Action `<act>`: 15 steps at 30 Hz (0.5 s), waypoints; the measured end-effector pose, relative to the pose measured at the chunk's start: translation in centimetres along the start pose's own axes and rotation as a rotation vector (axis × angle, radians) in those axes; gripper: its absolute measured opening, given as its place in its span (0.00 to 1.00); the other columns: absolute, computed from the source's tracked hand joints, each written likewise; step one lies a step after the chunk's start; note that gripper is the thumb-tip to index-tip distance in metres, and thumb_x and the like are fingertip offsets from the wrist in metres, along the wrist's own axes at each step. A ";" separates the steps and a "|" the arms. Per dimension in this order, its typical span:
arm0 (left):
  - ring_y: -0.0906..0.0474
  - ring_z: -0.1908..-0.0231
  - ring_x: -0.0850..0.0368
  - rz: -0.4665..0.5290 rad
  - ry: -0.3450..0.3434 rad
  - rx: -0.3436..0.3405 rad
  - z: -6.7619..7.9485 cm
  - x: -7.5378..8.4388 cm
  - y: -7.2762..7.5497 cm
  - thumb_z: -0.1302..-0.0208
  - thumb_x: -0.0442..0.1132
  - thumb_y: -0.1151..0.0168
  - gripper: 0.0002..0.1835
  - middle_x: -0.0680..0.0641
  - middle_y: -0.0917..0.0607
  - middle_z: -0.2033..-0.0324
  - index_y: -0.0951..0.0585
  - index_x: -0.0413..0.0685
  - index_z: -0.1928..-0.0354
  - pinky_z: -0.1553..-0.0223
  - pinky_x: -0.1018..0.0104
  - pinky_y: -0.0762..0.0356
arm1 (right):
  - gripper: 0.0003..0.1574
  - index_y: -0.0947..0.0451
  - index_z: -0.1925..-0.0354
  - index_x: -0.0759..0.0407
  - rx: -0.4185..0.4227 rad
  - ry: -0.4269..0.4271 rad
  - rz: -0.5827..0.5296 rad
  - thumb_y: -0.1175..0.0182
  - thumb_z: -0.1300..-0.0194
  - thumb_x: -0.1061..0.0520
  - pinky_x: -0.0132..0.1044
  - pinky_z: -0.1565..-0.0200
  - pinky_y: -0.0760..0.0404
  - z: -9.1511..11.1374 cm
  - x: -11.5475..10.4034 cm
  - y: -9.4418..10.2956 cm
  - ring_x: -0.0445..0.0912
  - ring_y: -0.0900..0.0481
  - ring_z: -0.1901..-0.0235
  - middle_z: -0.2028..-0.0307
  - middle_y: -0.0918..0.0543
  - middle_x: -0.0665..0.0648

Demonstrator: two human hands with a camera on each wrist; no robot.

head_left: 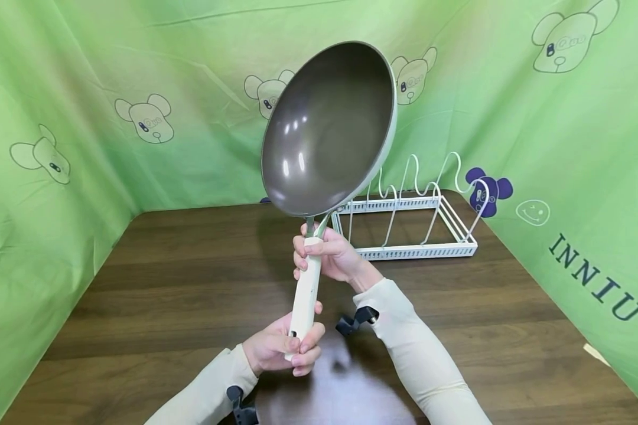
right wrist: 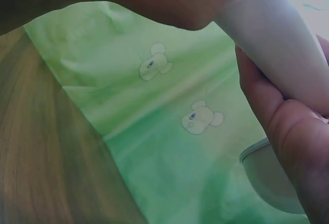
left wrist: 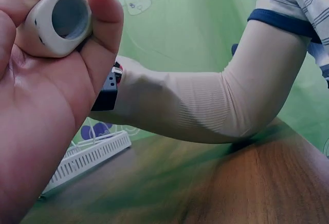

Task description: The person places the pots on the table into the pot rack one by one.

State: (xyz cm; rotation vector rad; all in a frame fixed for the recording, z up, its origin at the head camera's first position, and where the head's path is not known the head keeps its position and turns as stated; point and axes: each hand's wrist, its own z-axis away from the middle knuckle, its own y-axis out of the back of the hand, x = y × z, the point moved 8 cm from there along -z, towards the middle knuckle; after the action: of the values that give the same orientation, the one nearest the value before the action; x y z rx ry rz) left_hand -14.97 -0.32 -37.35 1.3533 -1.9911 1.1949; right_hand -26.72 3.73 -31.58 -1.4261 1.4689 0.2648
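Note:
A deep wok-like frying pan (head_left: 329, 130) with a dark inside and pale outside is held up above the table, tilted so its inside faces the head camera. Its white handle (head_left: 305, 295) slants down toward the person. Around the lower end of the handle curl the fingers of the left hand (head_left: 282, 347); the left wrist view shows the hollow handle end (left wrist: 43, 39) framed by them. Higher up, close beneath the pan, the right hand (head_left: 336, 255) grips the handle. In the right wrist view, part of the pan's pale outside (right wrist: 272, 178) appears below the fingers.
Behind the right hand, a white wire rack (head_left: 417, 252) with curved upright dividers stands at the back right of the brown wooden table (head_left: 191, 283). Green printed cloth (head_left: 202, 153) encloses the back and sides. A small pale piece (head_left: 596, 354) lies at the right table edge.

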 end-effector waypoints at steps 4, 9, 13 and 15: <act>0.36 0.73 0.66 0.001 0.028 -0.005 -0.4 -0.2 0.2 0.27 0.48 0.46 0.24 0.57 0.35 0.69 0.41 0.74 0.35 0.68 0.74 0.31 | 0.11 0.34 0.55 0.55 0.007 0.005 0.011 0.48 0.31 0.69 0.44 0.57 0.19 0.4 -0.6 -0.1 0.47 0.24 0.69 0.68 0.26 0.54; 0.36 0.73 0.66 0.000 0.046 -0.022 -1.0 -0.3 0.2 0.27 0.49 0.46 0.23 0.57 0.35 0.69 0.42 0.74 0.36 0.68 0.74 0.31 | 0.12 0.35 0.55 0.57 0.016 0.013 0.025 0.52 0.32 0.71 0.44 0.57 0.19 0.9 -1.4 -0.1 0.47 0.23 0.69 0.68 0.26 0.55; 0.36 0.73 0.66 -0.005 0.062 -0.028 -1.7 -0.5 0.3 0.28 0.50 0.45 0.23 0.58 0.35 0.69 0.42 0.74 0.38 0.68 0.73 0.32 | 0.14 0.37 0.55 0.57 0.016 0.017 0.046 0.56 0.33 0.73 0.44 0.56 0.18 1.3 -2.2 -0.3 0.47 0.23 0.68 0.68 0.25 0.55; 0.36 0.73 0.66 -0.008 0.071 -0.031 -2.0 -0.6 0.4 0.28 0.50 0.44 0.23 0.58 0.35 0.69 0.42 0.74 0.38 0.67 0.73 0.31 | 0.14 0.37 0.55 0.58 0.012 0.020 0.055 0.56 0.32 0.74 0.45 0.56 0.18 1.5 -2.6 -0.4 0.48 0.22 0.68 0.68 0.25 0.55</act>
State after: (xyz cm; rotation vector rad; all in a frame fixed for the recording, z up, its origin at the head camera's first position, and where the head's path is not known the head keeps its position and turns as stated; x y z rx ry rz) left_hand -15.28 1.76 -36.92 1.2849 -1.9448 1.1866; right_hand -26.20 6.33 -30.11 -1.3835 1.5254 0.2765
